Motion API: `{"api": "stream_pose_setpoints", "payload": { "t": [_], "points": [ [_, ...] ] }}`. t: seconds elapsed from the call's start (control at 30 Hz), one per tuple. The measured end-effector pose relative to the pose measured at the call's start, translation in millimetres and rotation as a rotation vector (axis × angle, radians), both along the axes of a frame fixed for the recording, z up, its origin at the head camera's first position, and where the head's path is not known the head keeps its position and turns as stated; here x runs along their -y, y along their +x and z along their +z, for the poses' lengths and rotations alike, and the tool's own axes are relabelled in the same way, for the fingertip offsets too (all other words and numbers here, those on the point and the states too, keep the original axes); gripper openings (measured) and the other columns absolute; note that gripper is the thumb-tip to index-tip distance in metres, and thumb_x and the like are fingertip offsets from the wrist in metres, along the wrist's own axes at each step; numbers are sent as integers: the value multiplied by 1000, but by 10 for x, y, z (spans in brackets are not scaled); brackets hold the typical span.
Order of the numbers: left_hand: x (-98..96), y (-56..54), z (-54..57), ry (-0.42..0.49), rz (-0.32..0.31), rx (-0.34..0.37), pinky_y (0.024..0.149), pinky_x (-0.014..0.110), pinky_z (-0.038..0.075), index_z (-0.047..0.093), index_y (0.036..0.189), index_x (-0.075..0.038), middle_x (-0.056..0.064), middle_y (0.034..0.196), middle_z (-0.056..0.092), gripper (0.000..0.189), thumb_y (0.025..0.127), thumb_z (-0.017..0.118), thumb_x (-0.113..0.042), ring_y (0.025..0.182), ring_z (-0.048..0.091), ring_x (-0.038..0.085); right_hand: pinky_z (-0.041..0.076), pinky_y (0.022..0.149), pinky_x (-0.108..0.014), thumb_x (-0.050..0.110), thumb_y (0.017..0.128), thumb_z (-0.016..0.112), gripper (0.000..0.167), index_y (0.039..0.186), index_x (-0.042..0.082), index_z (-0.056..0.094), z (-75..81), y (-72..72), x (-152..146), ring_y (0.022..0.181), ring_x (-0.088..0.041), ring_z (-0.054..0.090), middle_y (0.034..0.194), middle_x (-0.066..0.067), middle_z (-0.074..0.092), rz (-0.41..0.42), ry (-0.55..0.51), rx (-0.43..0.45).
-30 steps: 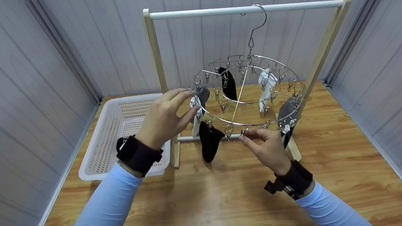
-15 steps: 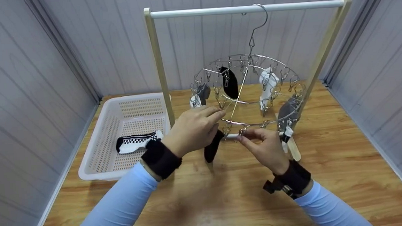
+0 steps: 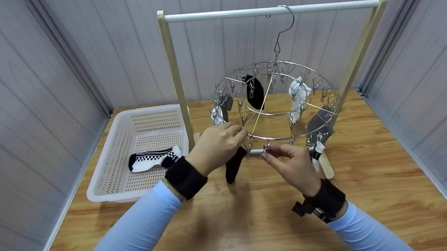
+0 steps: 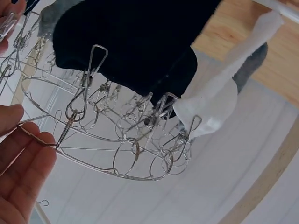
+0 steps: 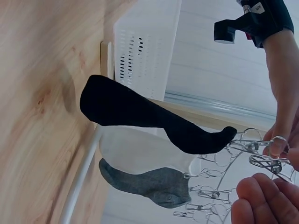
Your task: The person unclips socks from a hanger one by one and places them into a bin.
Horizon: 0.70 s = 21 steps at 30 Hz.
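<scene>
Across a wood-grain table, clothes rack with white upper bar and pale wooden legs. At its left, white slotted basket, with a black-and-white checked sock inside. Hooked over that bar, round wire hanger; clipped to it, gray sock at right, white sock and black sock at back, second black sock at front. At the hanger's near side: left hand, thumb and fingers pinching the wire rim; right hand, thumb and fingers pinching a metal clip.
</scene>
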State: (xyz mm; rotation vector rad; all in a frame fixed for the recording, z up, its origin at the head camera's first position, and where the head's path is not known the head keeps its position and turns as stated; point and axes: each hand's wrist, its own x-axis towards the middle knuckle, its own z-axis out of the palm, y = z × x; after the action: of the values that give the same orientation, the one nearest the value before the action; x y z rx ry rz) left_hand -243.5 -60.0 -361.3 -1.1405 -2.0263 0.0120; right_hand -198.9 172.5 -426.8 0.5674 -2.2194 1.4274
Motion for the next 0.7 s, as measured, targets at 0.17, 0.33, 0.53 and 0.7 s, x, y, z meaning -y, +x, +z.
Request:
{"api": "stream_pose_setpoints", "payload": {
  "t": [0.17,0.33,0.53,0.7],
  "points": [
    [15,-20,-18,28,4,-12,71,33,68,79,99,-3,10,95,82,12,91,72,3,87,80,22,61,76,-17,2,89,86,17,105,-3,82,41,95,-32,77,-19,79,92,-11,84,-31,74,-115],
    [24,-26,-11,47,25,-5,64,34,66,76,91,-4,9,93,82,10,85,72,3,83,80,22,58,78,-12,-4,86,87,24,108,-5,81,96,204,-95,76,-21,79,92,-11,84,-34,139,-240],
    [46,-46,-21,49,48,21,53,32,60,72,84,-6,6,84,79,10,81,70,4,69,74,20,60,75,-20,-8,80,87,27,106,-4,81,230,321,-192,75,-24,77,90,-12,82,-45,210,-453],
    [85,-79,-17,53,46,51,57,34,62,71,87,-3,9,85,78,12,80,67,6,72,74,23,59,88,-16,7,94,79,16,103,-6,80,371,318,-305,75,-31,75,89,-17,81,-56,153,-621]
  ]
}}
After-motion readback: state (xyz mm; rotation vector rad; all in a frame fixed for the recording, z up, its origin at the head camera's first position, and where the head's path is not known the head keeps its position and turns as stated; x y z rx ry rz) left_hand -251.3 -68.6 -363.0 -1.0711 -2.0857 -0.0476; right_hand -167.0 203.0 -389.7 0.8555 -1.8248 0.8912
